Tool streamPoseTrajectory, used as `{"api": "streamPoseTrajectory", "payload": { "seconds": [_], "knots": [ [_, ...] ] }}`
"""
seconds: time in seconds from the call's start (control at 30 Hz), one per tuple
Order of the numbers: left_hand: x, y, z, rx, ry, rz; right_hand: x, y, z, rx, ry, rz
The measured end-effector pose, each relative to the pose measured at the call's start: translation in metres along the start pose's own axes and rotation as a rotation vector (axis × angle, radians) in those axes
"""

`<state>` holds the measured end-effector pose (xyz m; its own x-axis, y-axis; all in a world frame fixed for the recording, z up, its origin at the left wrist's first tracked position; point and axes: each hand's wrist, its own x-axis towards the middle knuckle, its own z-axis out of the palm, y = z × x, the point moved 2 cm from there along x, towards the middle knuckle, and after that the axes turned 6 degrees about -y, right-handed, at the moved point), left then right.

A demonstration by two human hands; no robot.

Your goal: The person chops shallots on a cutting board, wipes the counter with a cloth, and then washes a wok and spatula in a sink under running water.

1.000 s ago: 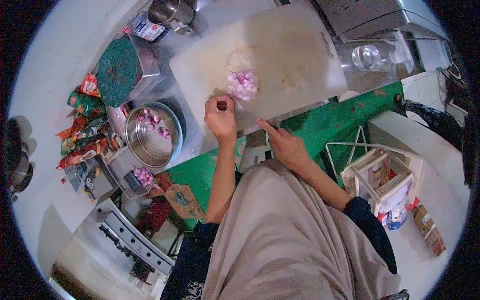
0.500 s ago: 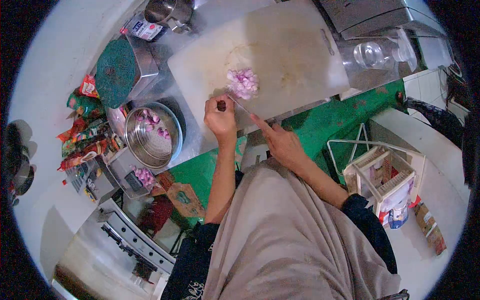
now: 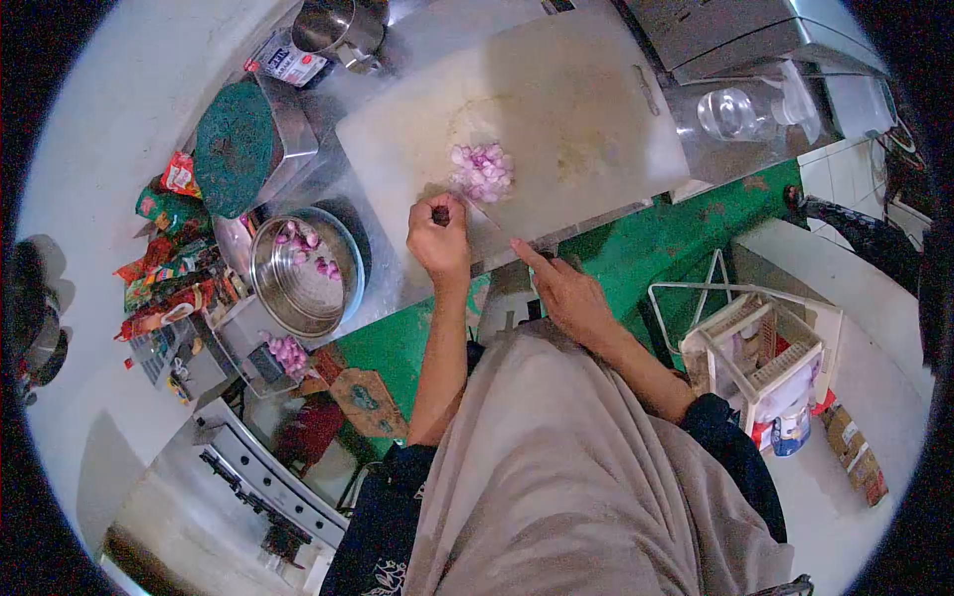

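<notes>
A pile of peeled, purple-white shallots (image 3: 482,172) lies on the large white cutting board (image 3: 596,129). Just below the pile, at the board's near edge, my left hand (image 3: 438,238) has its fingers curled round something small that I cannot make out. My right hand (image 3: 571,293) is to the right, its index finger stretched along a knife (image 3: 489,215). The thin blade points up and left toward my left hand. Most of the knife's handle is hidden in my right palm.
On the left, a steel bowl (image 3: 306,276) holds a few shallots, beside a plastic container (image 3: 260,348) with more. A green-topped box (image 3: 234,149), a steel pot (image 3: 326,28) and a clear jug (image 3: 730,114) stand around the board. A white rack (image 3: 760,348) is at right.
My right hand has shifted slightly right and down with the knife, and the blade has moved a little away from my left hand. My left hand has barely moved.
</notes>
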<state>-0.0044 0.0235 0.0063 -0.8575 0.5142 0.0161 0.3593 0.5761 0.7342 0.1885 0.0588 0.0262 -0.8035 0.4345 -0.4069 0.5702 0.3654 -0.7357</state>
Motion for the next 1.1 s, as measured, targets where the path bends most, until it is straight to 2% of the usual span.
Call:
{"api": "streamPoseTrajectory", "payload": {
  "seconds": [0.33, 0.47, 0.57, 0.67, 0.87, 0.97, 1.1],
  "knots": [
    [0.0, -0.009, 0.002, -0.042, 0.004, 0.077, 0.015, -0.014, 0.0, -0.089, -0.007, 0.01],
    [-0.001, -0.009, 0.003, -0.042, 0.019, 0.069, 0.032, -0.014, 0.006, -0.128, 0.066, -0.02],
    [0.0, -0.007, 0.001, -0.028, -0.01, 0.013, 0.029, -0.017, 0.002, -0.148, 0.004, 0.029],
    [0.001, -0.005, -0.001, 0.035, 0.007, 0.055, 0.012, -0.013, -0.001, -0.176, -0.091, 0.106],
    [0.001, -0.004, -0.002, 0.019, -0.011, 0.066, -0.001, -0.003, 0.0, 0.012, -0.016, 0.012],
    [0.0, -0.013, 0.001, -0.055, -0.026, -0.005, 0.002, -0.01, 0.0, -0.064, -0.022, 0.017],
    [0.001, -0.013, 0.0, 0.012, -0.011, 0.069, 0.008, -0.014, 0.001, -0.05, -0.018, 0.015]
  ]
}}
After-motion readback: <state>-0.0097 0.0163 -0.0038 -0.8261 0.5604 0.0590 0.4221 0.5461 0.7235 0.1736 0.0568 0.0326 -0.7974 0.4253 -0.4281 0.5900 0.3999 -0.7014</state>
